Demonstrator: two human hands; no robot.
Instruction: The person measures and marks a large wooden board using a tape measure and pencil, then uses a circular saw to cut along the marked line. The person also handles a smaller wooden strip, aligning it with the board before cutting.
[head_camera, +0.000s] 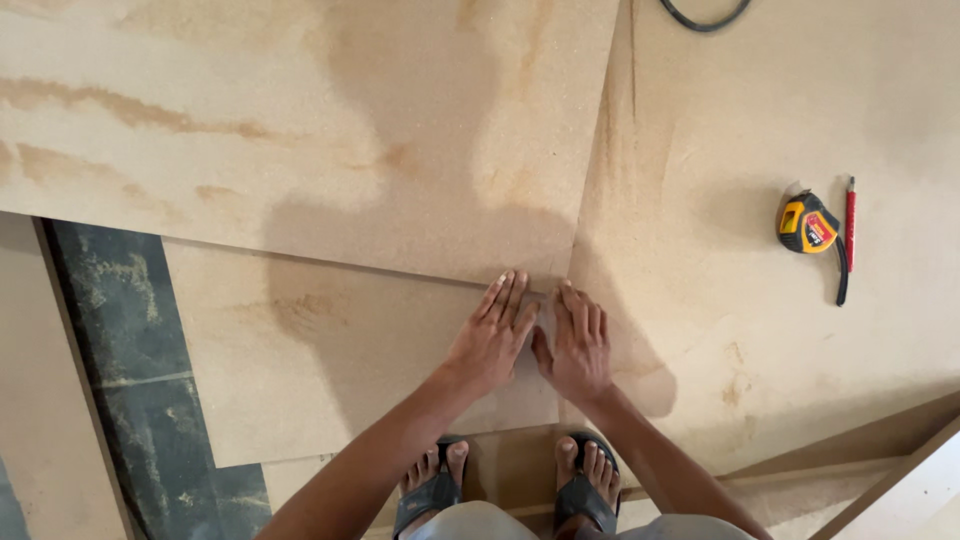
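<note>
Head view: both hands (535, 340) flat on plywood sheet (330, 370).

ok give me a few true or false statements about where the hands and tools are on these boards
1. Both hands lie flat, palms down, side by side on a board. True: the left hand and right hand rest on the lower plywood sheet.
2. The right hand holds the tape measure. False: the yellow tape measure lies apart on the big board to the right, untouched.
3. A red pencil lies just beside the tape measure. True: the red pencil is on its right.
4. The person is barefoot. False: both feet wear dark sandals.
5. A dark cable shows at the top edge. True: the cable loops there.
</note>
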